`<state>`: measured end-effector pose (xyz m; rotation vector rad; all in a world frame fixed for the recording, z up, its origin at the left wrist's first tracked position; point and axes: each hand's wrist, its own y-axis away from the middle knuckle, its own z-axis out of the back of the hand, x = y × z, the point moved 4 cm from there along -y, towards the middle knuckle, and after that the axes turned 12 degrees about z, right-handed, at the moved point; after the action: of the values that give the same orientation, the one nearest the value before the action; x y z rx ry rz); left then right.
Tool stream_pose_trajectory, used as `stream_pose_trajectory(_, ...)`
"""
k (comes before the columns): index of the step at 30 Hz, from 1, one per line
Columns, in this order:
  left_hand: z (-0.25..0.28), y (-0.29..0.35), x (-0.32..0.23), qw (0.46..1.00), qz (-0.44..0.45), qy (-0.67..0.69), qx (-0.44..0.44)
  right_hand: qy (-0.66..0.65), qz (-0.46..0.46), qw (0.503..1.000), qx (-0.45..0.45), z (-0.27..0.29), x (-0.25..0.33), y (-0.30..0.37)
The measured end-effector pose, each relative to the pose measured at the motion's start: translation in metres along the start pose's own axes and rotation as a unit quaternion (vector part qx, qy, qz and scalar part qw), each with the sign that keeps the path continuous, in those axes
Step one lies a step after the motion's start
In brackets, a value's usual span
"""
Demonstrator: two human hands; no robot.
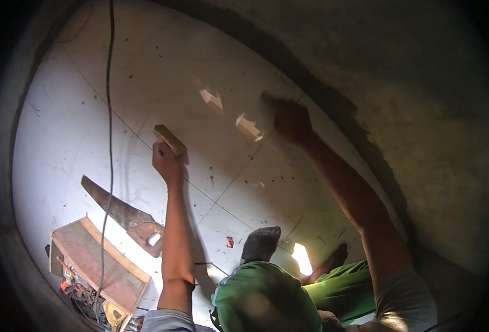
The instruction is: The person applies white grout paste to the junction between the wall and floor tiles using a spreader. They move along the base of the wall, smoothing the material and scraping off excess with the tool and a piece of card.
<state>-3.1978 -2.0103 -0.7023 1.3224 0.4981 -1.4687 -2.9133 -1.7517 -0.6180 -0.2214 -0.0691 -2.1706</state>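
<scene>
My left hand (166,160) is closed around a short wooden block (170,140), held above the pale floor (145,83). Farther right, close to the wall's foot, my right hand (292,119) is in dark shadow. Its fingers look curled, and a dark shape juts out at their left; whether that is a finger or a held thing is unclear. Two pale, jagged-edged pieces, a nearer piece (249,127) and a farther piece (212,100), show between my hands. I cannot tell their material.
A handsaw (120,207) lies left of my left forearm, beside an open wooden toolbox (100,260) with several tools. A dark cable (110,110) crosses the view. The curved wall (421,110) rises at right. My dark-socked foot (260,243) and green-clad knee (264,299) are near.
</scene>
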Motion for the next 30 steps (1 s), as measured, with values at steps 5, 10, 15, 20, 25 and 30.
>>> stream_pose_trajectory(5,-0.006,0.002,0.002,0.993,-0.071,0.073,-0.066,-0.003,-0.082,0.992,0.096,-0.014,-0.046,-0.042)
stream_pose_trajectory(10,-0.002,0.018,-0.014,0.995,-0.017,0.015,-0.095,0.028,0.013,0.999,-0.044,-0.026,-0.039,-0.034)
stream_pose_trajectory(15,0.002,0.014,-0.016,0.995,-0.012,0.022,-0.1,0.035,-0.016,0.999,0.024,-0.033,-0.03,-0.053)
stream_pose_trajectory(20,-0.009,0.018,-0.021,0.995,-0.014,0.032,-0.096,0.048,0.03,0.998,-0.041,-0.008,-0.033,-0.082)
stream_pose_trajectory(25,-0.002,0.015,-0.022,0.994,-0.016,0.032,-0.1,0.046,0.018,0.999,0.002,-0.024,0.005,-0.079)
stream_pose_trajectory(30,-0.025,0.026,-0.034,0.997,-0.01,0.042,-0.068,0.017,-0.074,0.994,0.082,-0.015,-0.058,-0.117)
